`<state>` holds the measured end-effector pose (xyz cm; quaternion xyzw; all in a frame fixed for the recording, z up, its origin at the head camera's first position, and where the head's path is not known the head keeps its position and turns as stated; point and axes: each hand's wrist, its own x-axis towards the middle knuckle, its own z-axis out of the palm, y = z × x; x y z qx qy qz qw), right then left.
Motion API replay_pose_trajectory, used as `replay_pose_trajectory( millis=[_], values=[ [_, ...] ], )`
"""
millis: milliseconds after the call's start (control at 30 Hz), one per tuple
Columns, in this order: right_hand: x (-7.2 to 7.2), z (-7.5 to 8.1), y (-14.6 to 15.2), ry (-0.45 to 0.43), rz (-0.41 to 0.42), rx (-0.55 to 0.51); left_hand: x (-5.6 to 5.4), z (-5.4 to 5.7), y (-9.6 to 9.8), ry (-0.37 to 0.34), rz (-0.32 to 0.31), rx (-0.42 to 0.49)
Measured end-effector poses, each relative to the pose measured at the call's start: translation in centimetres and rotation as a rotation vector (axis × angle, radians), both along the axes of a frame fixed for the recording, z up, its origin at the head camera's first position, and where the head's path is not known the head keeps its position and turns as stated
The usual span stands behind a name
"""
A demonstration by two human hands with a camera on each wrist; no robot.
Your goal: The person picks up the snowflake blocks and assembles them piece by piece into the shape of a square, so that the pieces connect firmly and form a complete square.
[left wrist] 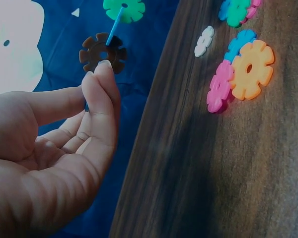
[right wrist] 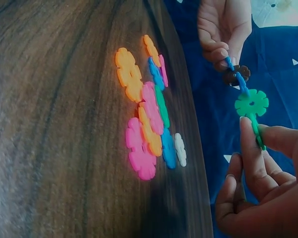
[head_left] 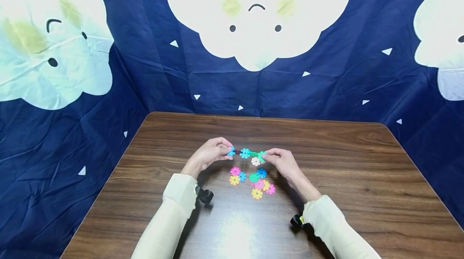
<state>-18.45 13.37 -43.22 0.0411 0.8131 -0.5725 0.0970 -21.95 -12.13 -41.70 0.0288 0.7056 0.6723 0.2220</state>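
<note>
A short chain of flower-shaped interlocking discs spans the space between the two hands, raised over the table. My left hand (head_left: 210, 155) pinches the blue disc (head_left: 231, 152) at one end between thumb and fingertips. Slotted into that one is a brown disc (left wrist: 88, 53), followed by a second blue disc (head_left: 245, 153) and a green disc (right wrist: 252, 104). At the other end, my right hand (head_left: 284, 164) pinches another green disc (right wrist: 260, 138), seen nearly edge-on in the right wrist view. The fingertips partly cover both end discs.
Loose discs lie on the wooden table (head_left: 344, 162) below the chain: a white disc (head_left: 255, 161), a yellow-orange disc (left wrist: 252, 69), a pink disc (right wrist: 139, 151) and several more, some overlapping. A dark blue cloth (head_left: 253, 90) with clouds hangs behind the table's far edge.
</note>
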Motion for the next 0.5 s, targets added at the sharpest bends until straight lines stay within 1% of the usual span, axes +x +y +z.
replay_pose_trajectory(
  millis=[267, 500],
  values=[
    [0.01, -0.54, -0.33, 0.012, -0.023, -0.013, -0.01, -0.08, -0.16, -0.005, 0.004, -0.013],
    [0.04, -0.49, -0.5, 0.025, -0.03, -0.03, -0.13, -0.25, -0.17, -0.005, 0.007, -0.015]
  ],
)
